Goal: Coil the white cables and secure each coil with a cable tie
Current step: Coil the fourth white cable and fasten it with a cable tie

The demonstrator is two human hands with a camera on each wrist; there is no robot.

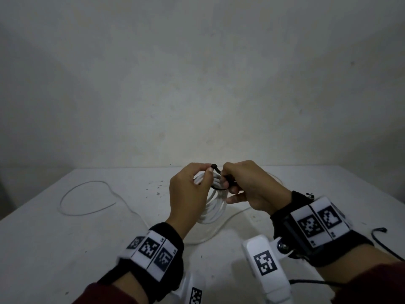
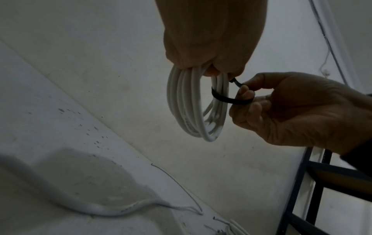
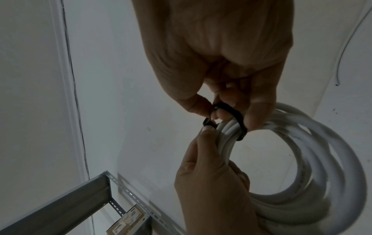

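A coil of white cable (image 1: 213, 205) (image 2: 191, 108) (image 3: 314, 159) hangs above the white table (image 1: 54, 238) between my two hands. My left hand (image 1: 190, 194) (image 2: 209, 52) (image 3: 211, 182) grips the top of the coil and pinches the head end of a black cable tie (image 1: 215, 167). The tie (image 2: 227, 98) (image 3: 239, 120) loops round the strands. My right hand (image 1: 243, 185) (image 2: 292, 109) (image 3: 217, 76) pinches the tie's other end just right of the coil.
A second white cable (image 1: 87, 198) (image 2: 96, 208) lies loose on the table at the left. A thin black tie or wire (image 1: 381, 240) lies at the right edge. A metal shelf frame (image 3: 80, 198) (image 2: 322, 182) stands beside the table.
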